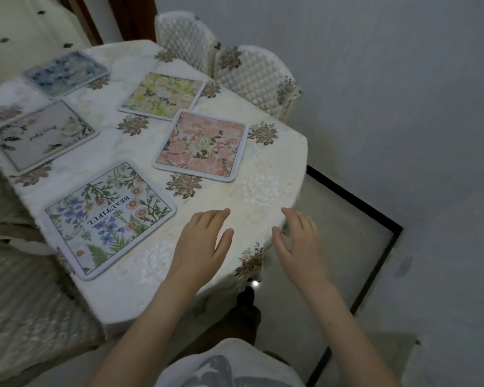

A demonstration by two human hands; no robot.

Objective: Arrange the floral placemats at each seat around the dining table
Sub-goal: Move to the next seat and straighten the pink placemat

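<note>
Several floral placemats lie flat on the dining table point(266, 169) with its cream embroidered cloth. A mat with blue and orange flowers and the word BEAUTIFUL point(109, 219) is nearest, at the left. A pink mat point(203, 146) lies in the middle, a yellow-green mat point(164, 94) behind it, a grey mat with white flowers point(41, 135) at the left, and a blue mat point(65, 72) at the far left. My left hand point(204, 241) hovers over the bare cloth beside the BEAUTIFUL mat, fingers apart, holding nothing. My right hand point(299, 238) is over the table's near right edge, likewise empty.
Two chairs with quilted cream covers point(252, 76) point(183, 37) stand at the table's far side against a pale wall. More covered seats point(17, 289) sit at the left. Pale floor with a dark border strip point(375, 247) runs to the right of the table.
</note>
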